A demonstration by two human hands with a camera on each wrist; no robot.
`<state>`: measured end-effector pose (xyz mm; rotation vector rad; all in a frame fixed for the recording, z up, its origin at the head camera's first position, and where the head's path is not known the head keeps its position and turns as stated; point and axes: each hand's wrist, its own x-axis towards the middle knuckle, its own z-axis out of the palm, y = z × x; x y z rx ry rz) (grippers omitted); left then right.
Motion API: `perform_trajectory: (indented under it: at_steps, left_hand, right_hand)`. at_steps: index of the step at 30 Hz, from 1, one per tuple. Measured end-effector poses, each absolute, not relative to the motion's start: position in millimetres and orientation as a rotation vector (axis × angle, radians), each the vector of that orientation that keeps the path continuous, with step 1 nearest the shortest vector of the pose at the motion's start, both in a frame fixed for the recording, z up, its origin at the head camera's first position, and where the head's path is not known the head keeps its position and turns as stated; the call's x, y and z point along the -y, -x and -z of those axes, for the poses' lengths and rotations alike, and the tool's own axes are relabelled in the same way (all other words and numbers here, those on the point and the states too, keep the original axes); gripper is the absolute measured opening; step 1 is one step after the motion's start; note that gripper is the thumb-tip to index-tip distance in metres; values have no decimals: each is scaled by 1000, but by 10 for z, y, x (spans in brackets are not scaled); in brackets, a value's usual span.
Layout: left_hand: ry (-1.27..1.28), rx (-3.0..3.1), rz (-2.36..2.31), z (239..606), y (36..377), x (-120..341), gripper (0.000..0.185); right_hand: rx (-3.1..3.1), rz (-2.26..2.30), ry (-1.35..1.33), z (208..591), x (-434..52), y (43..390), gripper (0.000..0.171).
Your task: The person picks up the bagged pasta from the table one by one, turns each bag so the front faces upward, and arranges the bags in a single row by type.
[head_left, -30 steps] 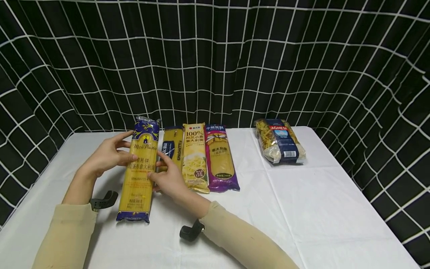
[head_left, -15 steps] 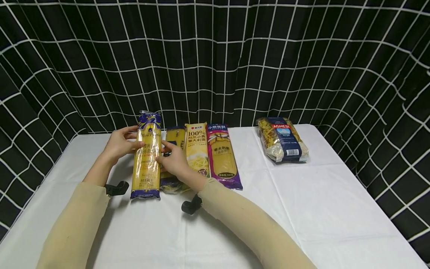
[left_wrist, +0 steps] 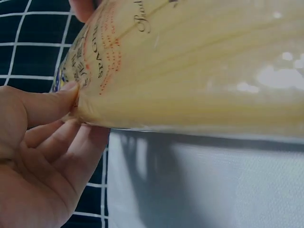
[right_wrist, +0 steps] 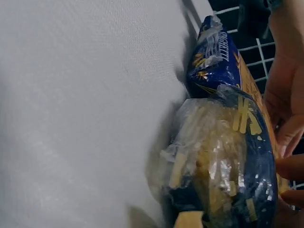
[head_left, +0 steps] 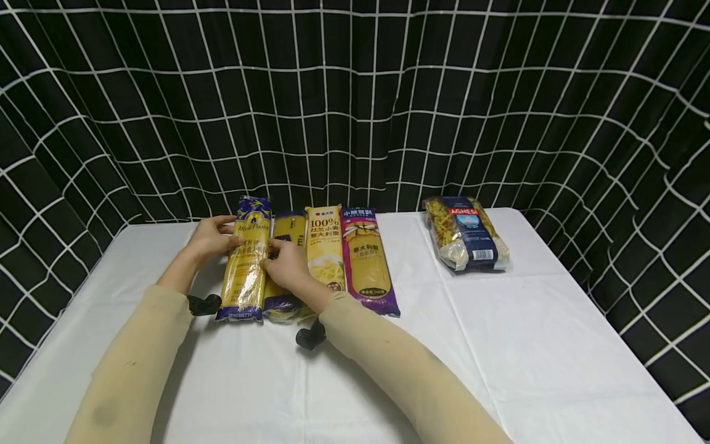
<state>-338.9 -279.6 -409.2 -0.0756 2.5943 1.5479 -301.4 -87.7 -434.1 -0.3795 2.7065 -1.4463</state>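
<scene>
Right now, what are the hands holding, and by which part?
Both hands hold the blue-ended spaghetti packet by its upper half: the left hand grips its left edge, the right hand its right edge.

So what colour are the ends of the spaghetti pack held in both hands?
Dark blue ends on the spaghetti pack, with a yellow middle; clearest in the head view.

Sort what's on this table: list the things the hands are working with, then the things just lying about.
In hand:
- blue-topped spaghetti pack, gripped on its sides by the left hand and right hand
- dark blue spaghetti pack beside it, under the right hand

Lying about:
- yellow 100% pack
- purple pack
- Agnesi short-pasta bag
- white tablecloth
</scene>
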Motion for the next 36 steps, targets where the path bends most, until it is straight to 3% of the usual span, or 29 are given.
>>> perform_trajectory:
  at_steps: [23,36]
  left_hand:
    - [168,-2628,-1400,4266,3440,2744,63]
    - [32,-2809,-1057,4237,3395,2768,63]
  right_hand:
    - [-2920,1212,634,4432,939,2797,55]
    - [-2863,1018,837,4319,761,2733,53]
